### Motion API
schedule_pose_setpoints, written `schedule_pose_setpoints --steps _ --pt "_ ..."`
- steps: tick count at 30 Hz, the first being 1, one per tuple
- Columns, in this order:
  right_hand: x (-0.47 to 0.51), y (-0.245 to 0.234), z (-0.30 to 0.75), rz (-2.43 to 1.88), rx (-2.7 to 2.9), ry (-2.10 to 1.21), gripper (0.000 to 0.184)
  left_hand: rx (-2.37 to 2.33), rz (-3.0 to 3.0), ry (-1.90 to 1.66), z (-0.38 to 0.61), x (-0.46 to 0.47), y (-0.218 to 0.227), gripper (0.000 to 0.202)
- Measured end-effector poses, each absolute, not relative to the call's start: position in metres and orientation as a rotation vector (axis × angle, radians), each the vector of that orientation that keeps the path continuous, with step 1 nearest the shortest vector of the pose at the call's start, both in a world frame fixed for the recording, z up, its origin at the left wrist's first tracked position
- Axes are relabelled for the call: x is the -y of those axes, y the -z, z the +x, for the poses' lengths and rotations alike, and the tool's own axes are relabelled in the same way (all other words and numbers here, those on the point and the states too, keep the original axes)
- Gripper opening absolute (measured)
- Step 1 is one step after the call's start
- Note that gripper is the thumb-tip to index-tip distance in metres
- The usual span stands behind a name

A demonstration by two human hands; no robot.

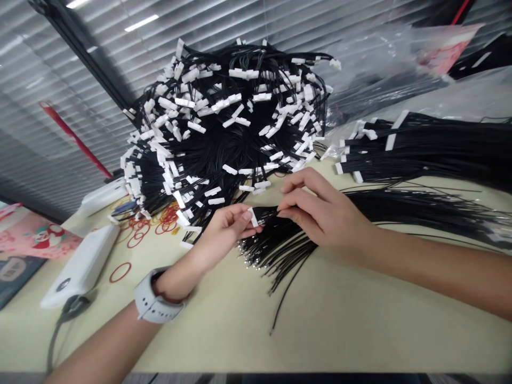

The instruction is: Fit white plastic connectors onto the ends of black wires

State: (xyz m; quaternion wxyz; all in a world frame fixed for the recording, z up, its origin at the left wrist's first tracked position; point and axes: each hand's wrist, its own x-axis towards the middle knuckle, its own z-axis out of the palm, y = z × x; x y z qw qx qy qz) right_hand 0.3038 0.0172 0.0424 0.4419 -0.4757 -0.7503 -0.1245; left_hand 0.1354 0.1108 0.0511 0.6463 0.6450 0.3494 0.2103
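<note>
L hand [230, 226] pinches white connector [253, 217] btwn thumb & fingers, roughly mid-view, just above table [360, 325]. R hand [320, 208] is close by on the connector's right, thumb & index closed on black wire [269, 210] running to it; prob. more than one strand, too small to count. Hands near each other, not touching. Loose wires [288, 253] fan out under both, metal tips pointing L & toward near edge; one strand sticks out furthest that way. Widest stretch of table top lies btwn those tips & the near edge, so most room is on the wearer's side. Far side is tight: big heap [224, 138] of wires w/ white connectors sits just beyond L hand, backed by blinds [248, 16]. R side, bundle [424, 152] lies beyond R forearm, w/ clear bag [372, 58] behind it. L of watch [154, 298]: power strip [82, 266], its cord [60, 325] dropping over near edge, & rubber bands [138, 232] by the heap.
</note>
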Motion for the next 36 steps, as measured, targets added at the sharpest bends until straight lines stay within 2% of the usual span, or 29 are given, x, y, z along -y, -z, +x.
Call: schedule_pose_setpoints --steps 3,9,13,36 --pt "-0.013 -0.042 0.300 -1.117 1.933 0.340 0.019 -0.776 1.476 -0.488 0.136 -0.111 -0.050 0.012" --pt "-0.013 -0.035 0.295 -1.518 1.839 -0.200 0.015 -0.774 1.526 -0.493 0.136 -0.110 -0.049 0.012" --pt "-0.016 -0.037 0.298 -1.620 1.683 -0.324 0.016 -0.808 1.543 -0.481 0.136 -0.109 -0.050 0.011" --pt "-0.021 -0.033 0.306 -1.417 1.818 -0.258 0.012 -0.763 1.698 -0.457 0.133 -0.110 -0.050 0.013"
